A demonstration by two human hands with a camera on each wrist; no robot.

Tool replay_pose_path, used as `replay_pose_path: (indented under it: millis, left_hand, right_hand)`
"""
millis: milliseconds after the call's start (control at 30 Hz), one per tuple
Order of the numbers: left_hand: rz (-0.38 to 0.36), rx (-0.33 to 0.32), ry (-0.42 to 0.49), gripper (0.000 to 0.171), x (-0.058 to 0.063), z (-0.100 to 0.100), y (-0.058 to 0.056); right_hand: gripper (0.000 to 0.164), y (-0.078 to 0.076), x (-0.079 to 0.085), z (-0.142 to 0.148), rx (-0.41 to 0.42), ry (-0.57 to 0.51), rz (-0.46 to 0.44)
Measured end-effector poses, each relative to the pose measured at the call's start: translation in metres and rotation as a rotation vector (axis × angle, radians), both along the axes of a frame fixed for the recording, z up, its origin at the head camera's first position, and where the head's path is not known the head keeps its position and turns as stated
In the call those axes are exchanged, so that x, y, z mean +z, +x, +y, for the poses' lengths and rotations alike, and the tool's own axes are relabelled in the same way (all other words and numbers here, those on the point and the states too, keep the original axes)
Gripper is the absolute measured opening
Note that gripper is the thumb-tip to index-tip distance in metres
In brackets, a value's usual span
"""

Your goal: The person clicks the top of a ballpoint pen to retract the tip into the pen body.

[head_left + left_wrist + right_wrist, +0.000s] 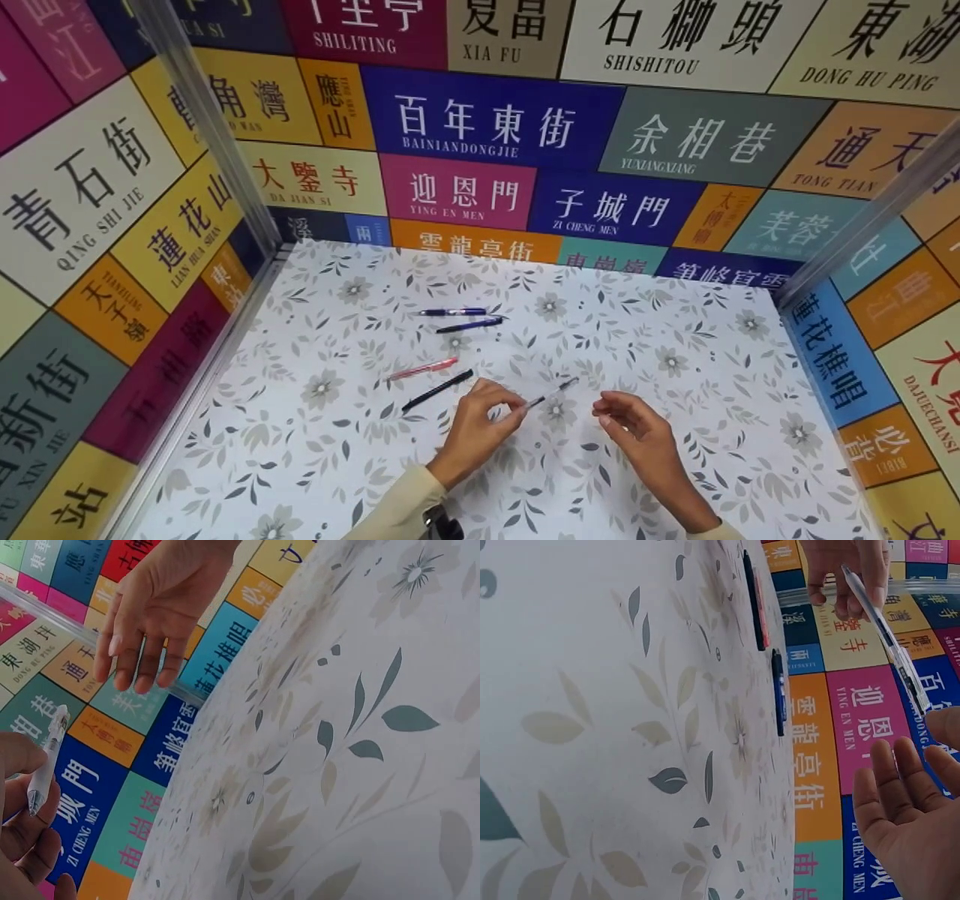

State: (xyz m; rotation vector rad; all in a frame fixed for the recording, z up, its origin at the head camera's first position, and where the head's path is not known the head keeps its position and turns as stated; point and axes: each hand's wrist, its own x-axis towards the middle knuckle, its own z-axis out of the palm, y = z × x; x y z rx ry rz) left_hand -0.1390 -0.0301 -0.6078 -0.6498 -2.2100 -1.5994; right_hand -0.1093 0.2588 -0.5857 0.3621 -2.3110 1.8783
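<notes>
My left hand pinches a clear pen between thumb and fingertips, its far end pointing up and to the right over the patterned cloth. In the left wrist view the pen shows a transparent barrel with a pale grip. To the right of the pen, my right hand is raised with loosely bent fingers and holds nothing. From the right wrist view, the pen's end overlaps the space by my right thumb.
Left of my hands lie a black pen and a red pen. Farther back are a dark blue pen and another blue pen. Sign-covered panels enclose the white floral tabletop at the back and sides.
</notes>
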Motion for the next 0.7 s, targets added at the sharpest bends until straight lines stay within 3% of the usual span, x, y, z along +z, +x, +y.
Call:
replay_pose_path:
  millis: [167,433,700]
  left_hand:
    - [-0.044,-0.011,0.005,0.004,0.004,0.006,0.002]
    - [-0.033,-0.009,0.033,0.013,0.006,0.016,0.004]
    - [-0.054,-0.037,0.04,0.01,0.006,0.022,0.006]
  right_hand:
    - [0.037,0.0,0.001,-0.004,0.014,-0.022,0.024]
    - [0.04,-0.002,0.0,-0.01,0.034,-0.055,0.061]
    - [0.044,-0.003,0.003,-0.015,0.03,-0.074,0.07]
